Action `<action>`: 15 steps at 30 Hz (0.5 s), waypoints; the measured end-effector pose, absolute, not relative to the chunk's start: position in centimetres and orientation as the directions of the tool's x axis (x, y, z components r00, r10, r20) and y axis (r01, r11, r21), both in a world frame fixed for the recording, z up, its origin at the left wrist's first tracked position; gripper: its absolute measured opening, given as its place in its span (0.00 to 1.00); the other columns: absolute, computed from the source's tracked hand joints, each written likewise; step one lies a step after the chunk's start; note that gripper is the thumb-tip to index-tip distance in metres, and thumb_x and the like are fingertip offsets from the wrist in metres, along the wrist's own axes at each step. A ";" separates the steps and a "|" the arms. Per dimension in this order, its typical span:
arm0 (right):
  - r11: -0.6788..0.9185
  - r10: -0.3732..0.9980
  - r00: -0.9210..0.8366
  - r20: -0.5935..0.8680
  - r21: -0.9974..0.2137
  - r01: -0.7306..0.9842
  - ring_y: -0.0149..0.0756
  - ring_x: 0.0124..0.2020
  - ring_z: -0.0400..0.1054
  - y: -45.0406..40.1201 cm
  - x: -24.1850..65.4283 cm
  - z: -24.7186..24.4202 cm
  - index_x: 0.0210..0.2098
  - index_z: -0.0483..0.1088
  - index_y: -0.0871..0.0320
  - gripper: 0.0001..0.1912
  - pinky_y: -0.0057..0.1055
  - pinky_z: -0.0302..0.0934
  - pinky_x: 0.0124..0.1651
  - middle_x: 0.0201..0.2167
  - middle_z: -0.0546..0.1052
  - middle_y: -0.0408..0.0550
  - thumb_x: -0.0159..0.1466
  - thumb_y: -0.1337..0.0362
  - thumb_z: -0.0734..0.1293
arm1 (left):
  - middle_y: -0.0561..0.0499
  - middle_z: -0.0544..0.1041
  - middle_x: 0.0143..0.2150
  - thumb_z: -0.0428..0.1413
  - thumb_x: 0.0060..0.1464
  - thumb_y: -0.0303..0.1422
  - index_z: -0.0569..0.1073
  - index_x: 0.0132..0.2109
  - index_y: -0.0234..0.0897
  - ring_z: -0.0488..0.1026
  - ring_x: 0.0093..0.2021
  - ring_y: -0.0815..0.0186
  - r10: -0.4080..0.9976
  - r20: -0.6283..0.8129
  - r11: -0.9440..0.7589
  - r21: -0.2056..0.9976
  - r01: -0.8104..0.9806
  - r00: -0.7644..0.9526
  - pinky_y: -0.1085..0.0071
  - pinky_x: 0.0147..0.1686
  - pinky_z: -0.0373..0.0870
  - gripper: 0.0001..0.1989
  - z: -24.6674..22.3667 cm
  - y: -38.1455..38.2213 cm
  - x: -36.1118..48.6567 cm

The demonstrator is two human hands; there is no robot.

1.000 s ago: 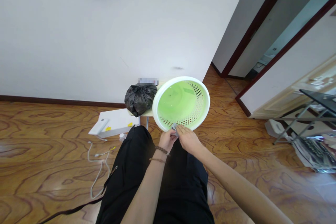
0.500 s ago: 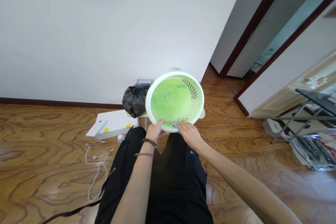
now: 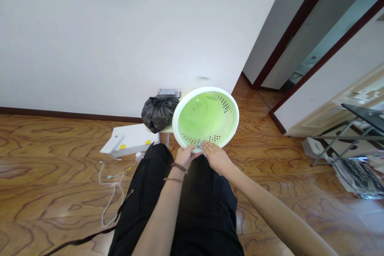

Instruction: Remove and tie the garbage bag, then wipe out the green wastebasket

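Observation:
A light green plastic basket [image 3: 200, 117] with a white rim and perforated sides is tilted toward me above my knees. My left hand [image 3: 185, 156] grips its near rim, thumb on the inside and fingers underneath. Just to the right, my right hand [image 3: 215, 155] presses a small greyish cloth [image 3: 200, 146] against the same rim, its fingers over the edge. Only a corner of the cloth shows; the rest is hidden under the fingers.
Left of the basket, a tied black plastic bag [image 3: 159, 113] sits on a small pale stool [image 3: 168, 129], mostly covered. A white box [image 3: 132, 138] and a white cable [image 3: 113, 196] lie on the wooden floor. A folding rack [image 3: 354, 136] stands at the right.
The basket has shifted a little right and toward me, with both hands moving along. My left hand now sits closer to my right hand on the rim.

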State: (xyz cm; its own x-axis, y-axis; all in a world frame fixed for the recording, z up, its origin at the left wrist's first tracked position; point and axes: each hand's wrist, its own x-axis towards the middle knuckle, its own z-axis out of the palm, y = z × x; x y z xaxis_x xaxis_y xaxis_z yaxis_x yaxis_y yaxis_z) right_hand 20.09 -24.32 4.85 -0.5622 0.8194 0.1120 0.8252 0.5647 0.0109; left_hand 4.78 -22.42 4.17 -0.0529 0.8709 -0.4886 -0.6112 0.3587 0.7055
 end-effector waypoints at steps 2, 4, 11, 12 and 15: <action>0.543 0.834 -0.545 0.090 0.048 0.838 0.40 0.60 0.58 -24.3 20.8 5.5 0.58 0.62 0.69 0.23 0.38 0.50 0.62 0.58 0.66 0.60 0.66 0.72 0.53 | 0.39 0.77 0.36 0.55 0.44 0.18 0.71 0.35 0.27 0.76 0.33 0.59 0.867 -0.493 0.355 0.703 -0.616 -0.063 0.63 0.28 0.79 0.09 3.8 -22.4 4.8; 0.495 0.859 -0.502 0.097 0.087 0.864 0.42 0.59 0.59 -24.2 21.9 6.2 0.56 0.65 0.70 0.22 0.39 0.51 0.62 0.56 0.68 0.62 0.65 0.73 0.53 | 0.39 0.77 0.38 0.56 0.43 0.17 0.71 0.36 0.28 0.76 0.34 0.59 0.868 -0.492 0.343 0.694 -0.633 -0.070 0.62 0.29 0.79 0.11 3.6 -22.3 4.8; 0.382 0.913 -0.386 0.135 0.058 0.923 0.45 0.61 0.55 -24.8 20.5 5.7 0.57 0.63 0.74 0.24 0.40 0.48 0.63 0.57 0.66 0.64 0.63 0.73 0.54 | 0.41 0.77 0.36 0.57 0.41 0.18 0.71 0.37 0.28 0.76 0.32 0.60 0.859 -0.506 0.338 0.665 -0.666 -0.070 0.64 0.27 0.78 0.12 3.0 -22.3 5.7; 0.402 0.908 -0.403 0.116 0.031 0.915 0.44 0.61 0.56 -25.1 19.8 5.3 0.58 0.62 0.73 0.24 0.38 0.49 0.63 0.58 0.65 0.63 0.63 0.73 0.54 | 0.41 0.77 0.35 0.58 0.42 0.18 0.71 0.37 0.28 0.76 0.30 0.61 0.858 -0.510 0.347 0.671 -0.656 -0.068 0.65 0.26 0.77 0.12 2.9 -22.4 5.9; 0.430 0.900 -0.429 0.080 -0.002 0.903 0.42 0.60 0.58 -25.3 18.8 4.7 0.58 0.62 0.71 0.24 0.37 0.51 0.62 0.57 0.66 0.62 0.63 0.72 0.53 | 0.44 0.77 0.28 0.59 0.44 0.22 0.72 0.36 0.28 0.74 0.24 0.65 0.862 -0.503 0.366 0.704 -0.608 -0.064 0.72 0.20 0.71 0.09 2.4 -22.5 6.3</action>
